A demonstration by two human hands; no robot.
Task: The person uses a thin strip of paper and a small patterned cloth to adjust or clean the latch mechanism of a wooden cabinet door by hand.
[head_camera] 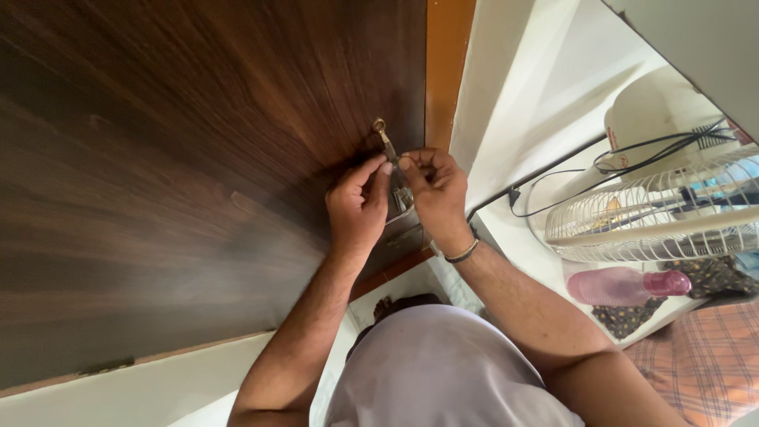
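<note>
A dark brown wooden door (pixel 182 158) fills the left of the head view. A brass latch (pixel 386 142) is fixed near its edge, beside the orange-brown door frame (pixel 447 71). My left hand (pixel 357 207) is pressed against the door just below the latch, its fingers curled around a small metal part, a padlock or hasp (pixel 402 198), that is partly hidden. My right hand (pixel 433 190), with a dark band on the wrist, pinches the lower end of the latch bar from the right. Both hands meet at the metal fitting.
A white table fan (pixel 656 213) with black cables stands to the right against a white wall. A pink plastic bottle (pixel 624 285) lies below it on a patterned cloth. A checked fabric (pixel 704 356) is at the lower right. My grey shirt fills the bottom.
</note>
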